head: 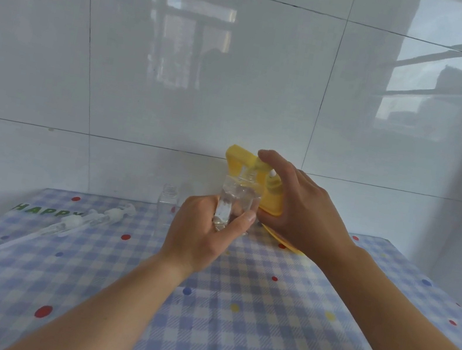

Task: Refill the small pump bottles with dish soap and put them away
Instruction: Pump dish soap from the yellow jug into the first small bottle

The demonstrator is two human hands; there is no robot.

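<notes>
Above table [260, 318] | left hand [200, 237] grips bottle [238, 204] | right hand [301, 208] grips yellow pouch [240, 158]

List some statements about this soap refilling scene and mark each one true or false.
1. The left hand grips a small clear bottle. True.
2. The right hand lies flat on the tablecloth. False: it holds a yellow soap container tipped over the small clear bottle.
3. Two pump tops lie on the tablecloth, left of the hands. True.
4. The second clear bottle, standing near the wall, has a pump screwed on. False: its threaded neck is bare.
</notes>
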